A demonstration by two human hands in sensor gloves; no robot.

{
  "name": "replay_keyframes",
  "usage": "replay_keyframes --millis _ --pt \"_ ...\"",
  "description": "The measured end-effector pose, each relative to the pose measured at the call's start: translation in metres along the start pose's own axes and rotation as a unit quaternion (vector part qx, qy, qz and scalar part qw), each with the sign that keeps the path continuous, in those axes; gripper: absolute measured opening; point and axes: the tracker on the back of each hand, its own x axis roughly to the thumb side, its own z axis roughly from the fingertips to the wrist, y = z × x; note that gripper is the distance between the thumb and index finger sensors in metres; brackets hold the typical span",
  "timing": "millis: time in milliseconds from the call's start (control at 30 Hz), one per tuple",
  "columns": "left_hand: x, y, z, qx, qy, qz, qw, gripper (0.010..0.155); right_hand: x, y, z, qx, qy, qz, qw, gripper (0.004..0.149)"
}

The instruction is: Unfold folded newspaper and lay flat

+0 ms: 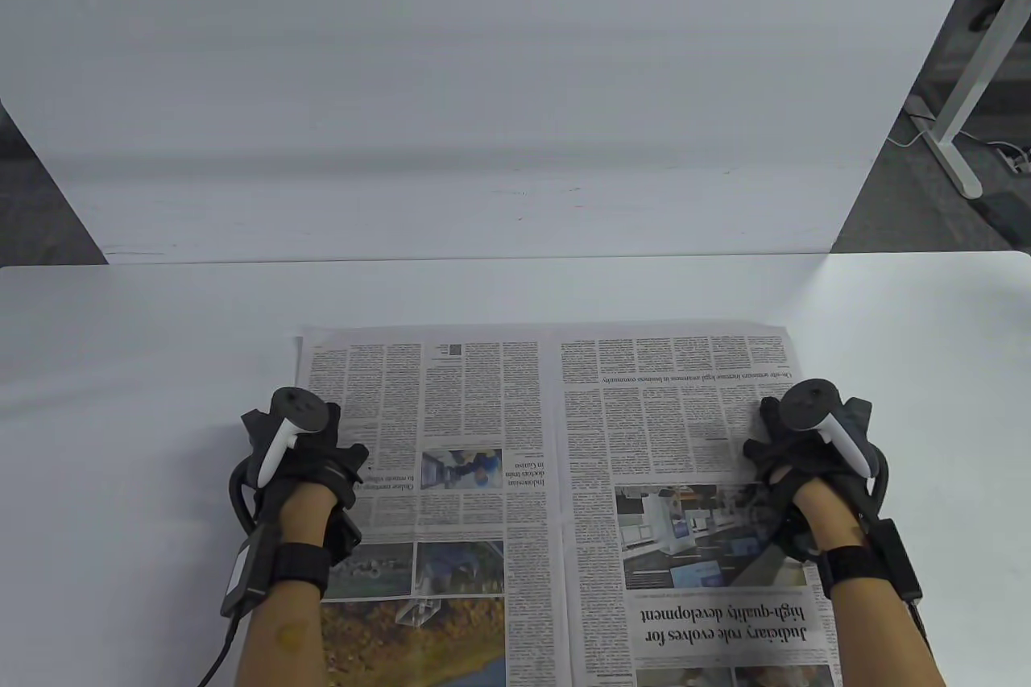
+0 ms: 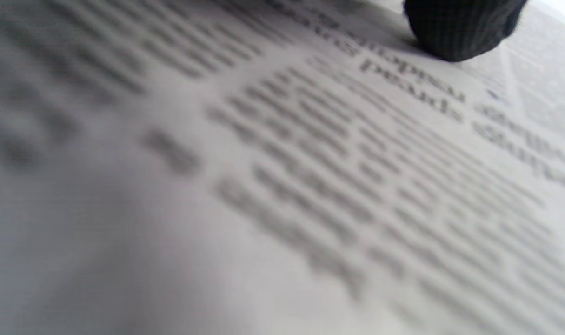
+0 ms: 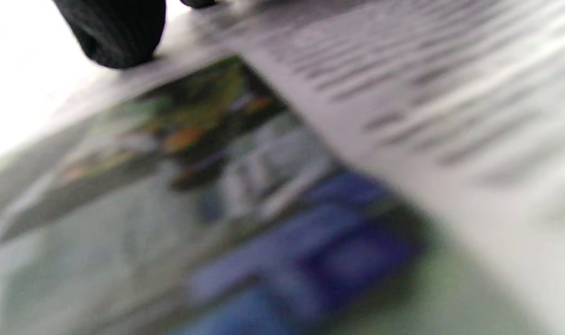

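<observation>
1. A white board (image 1: 483, 75) stands upright along the far edge of the white table (image 1: 121, 365); past its right end a white desk leg (image 1: 966, 99) stands on dark floor.
2. The newspaper (image 1: 556, 429) lies opened out and flat on the near middle of the table, a crease running down its centre, print facing away from the person.
3. The left hand (image 1: 302, 449) rests on the left page, the right hand (image 1: 809, 445) on the right page near its outer edge.
4. Trackers cover both hands; I cannot tell whether the fingers are spread or curled, though one gloved fingertip (image 2: 459, 28) touches the print.

Office-like room: white table (image 1: 121, 365), carpet (image 1: 991, 180), desk leg (image 1: 962, 115).
</observation>
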Motion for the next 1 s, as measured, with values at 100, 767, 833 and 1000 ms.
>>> replay_keyframes --millis 100,767,833,1000 --pt "-0.01 0.003 -0.001 0.006 0.002 0.005 1.0 0.075 -0.009 -0.003 0.0 -0.004 0.007 -0.002 1.0 0.072" --pt "-0.008 0.001 0.056 0.028 -0.143 -0.057 0.988 0.072 0.0 -0.021 0.062 -0.022 -0.113 0.114 0.987 0.072" --pt "-0.007 -0.013 0.076 0.027 -0.17 -0.107 0.979 0.073 0.003 -0.014 0.086 -0.009 -0.142 0.123 0.982 0.072" --pt "-0.005 -0.035 0.104 0.002 -0.201 -0.151 0.968 0.073 -0.003 0.004 0.113 0.022 -0.166 0.13 0.977 0.071"
